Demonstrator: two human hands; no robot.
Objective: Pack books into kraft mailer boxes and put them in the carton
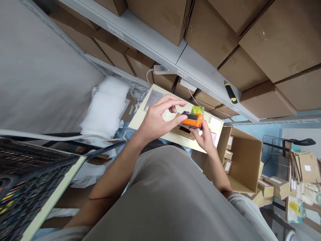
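Note:
Between my hands is an orange and black device (192, 122), held above a pale table (139, 115). My right hand (205, 136) grips its right end and underside. My left hand (160, 117) has its thumb at the device's left end, while the other fingers are spread and curved above, apart from it. Just behind the device shows a yellow-green item (197, 110). Below it, partly hidden, lies a small brown box (181, 131) with a dark opening.
A large open carton (244, 160) holding small boxes stands right of the table. Shelves of cartons rise ahead, with a yellow-black cutter (230, 92) on the shelf edge. White foam sheets (104, 103) are stacked at left, near a black crate (32, 174).

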